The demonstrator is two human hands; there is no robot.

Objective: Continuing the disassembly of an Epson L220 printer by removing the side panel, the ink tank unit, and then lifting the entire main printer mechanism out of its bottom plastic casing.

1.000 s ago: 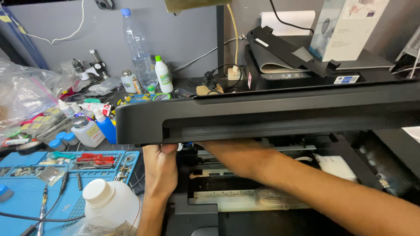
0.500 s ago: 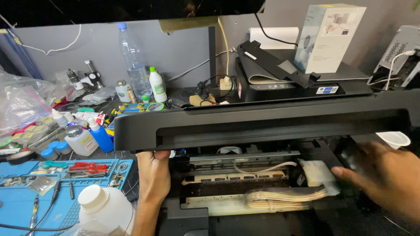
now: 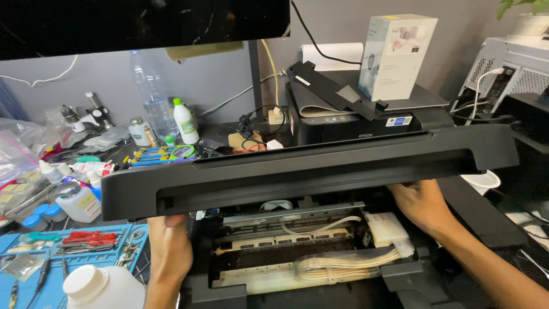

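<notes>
I hold the printer lid (image 3: 309,171) raised across mid-frame, long axis running left-right. Left hand (image 3: 168,252) grips its lower-left edge, right hand (image 3: 423,203) its right underside; the ink tubes (image 3: 343,264) lie below, nearer my right.

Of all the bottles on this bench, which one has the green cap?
The small white bottle standing at the back, beside the tall clear water bottle. Its cap is bright green; the white bottles nearer the left hand have white caps.

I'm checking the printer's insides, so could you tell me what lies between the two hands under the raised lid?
In the head view, between the left hand and right hand, under the lid, lie the metal carriage rail and pale ink tubes.
</notes>
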